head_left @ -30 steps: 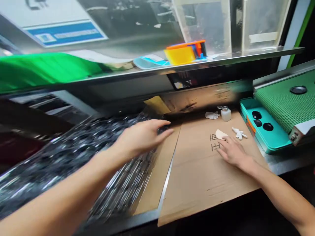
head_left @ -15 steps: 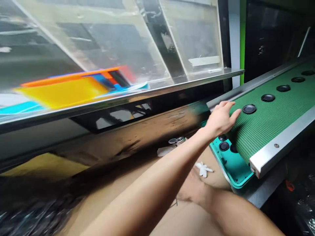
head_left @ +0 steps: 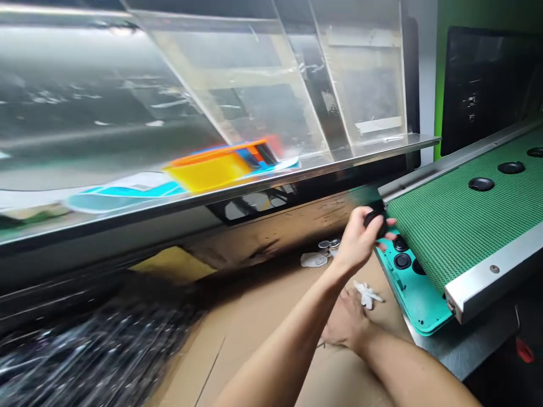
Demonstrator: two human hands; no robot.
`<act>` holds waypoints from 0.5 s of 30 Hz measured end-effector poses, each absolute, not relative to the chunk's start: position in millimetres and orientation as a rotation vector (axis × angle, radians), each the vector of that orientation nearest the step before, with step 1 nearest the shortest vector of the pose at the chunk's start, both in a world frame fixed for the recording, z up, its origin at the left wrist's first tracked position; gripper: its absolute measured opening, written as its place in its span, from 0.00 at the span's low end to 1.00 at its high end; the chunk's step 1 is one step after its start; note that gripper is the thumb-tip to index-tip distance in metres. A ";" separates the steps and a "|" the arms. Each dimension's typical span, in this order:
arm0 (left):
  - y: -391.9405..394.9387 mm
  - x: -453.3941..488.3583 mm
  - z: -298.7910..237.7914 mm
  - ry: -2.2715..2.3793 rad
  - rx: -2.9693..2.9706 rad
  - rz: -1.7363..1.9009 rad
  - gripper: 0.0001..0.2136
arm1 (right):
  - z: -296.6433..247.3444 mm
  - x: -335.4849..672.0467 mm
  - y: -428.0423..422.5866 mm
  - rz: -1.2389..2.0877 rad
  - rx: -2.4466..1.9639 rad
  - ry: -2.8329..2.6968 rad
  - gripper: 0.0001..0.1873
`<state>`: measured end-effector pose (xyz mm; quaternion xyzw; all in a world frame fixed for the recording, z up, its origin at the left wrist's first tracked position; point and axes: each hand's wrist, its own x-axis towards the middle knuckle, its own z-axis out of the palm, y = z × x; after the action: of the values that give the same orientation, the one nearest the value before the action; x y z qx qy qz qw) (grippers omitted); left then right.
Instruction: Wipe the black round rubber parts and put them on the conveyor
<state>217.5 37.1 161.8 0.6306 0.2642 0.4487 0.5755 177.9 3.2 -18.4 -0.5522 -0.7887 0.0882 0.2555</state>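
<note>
My left hand is raised near the end of the green conveyor belt, its fingers closed round a small black round part. More black round parts ride along the belt. Below the belt's end a teal tray holds a few of the same black parts. My right hand rests on the cardboard sheet behind my left forearm, and its fingers are mostly hidden.
A steel shelf above the bench carries a yellow and orange bin and clear panels. A small bottle, a white wad and a white scrap lie on the cardboard. Shiny dark wrapped stock fills the left.
My left hand swung from the wrapped stock on the left to the belt, took a black part there and has drawn back with it. The view turned right.
</note>
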 end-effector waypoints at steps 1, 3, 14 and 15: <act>31.6 184.8 149.6 0.673 1.382 1.127 0.21 | -19.5 178.0 2.6 0.213 -1.518 -2.159 0.17; 22.0 123.3 120.3 0.811 1.185 1.217 0.25 | -20.6 180.1 2.2 0.172 -1.553 -2.160 0.18; 3.6 30.2 -8.6 0.690 0.362 1.251 0.13 | -34.8 177.3 17.4 0.475 -1.340 -1.541 0.22; 4.2 33.1 -10.9 0.643 0.330 1.250 0.14 | -35.9 172.8 14.3 0.487 -1.323 -1.531 0.22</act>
<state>33.1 4.2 -10.9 0.1510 0.2943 0.5720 0.7506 172.8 14.3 -35.9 -0.5484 -0.6345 0.2020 0.5058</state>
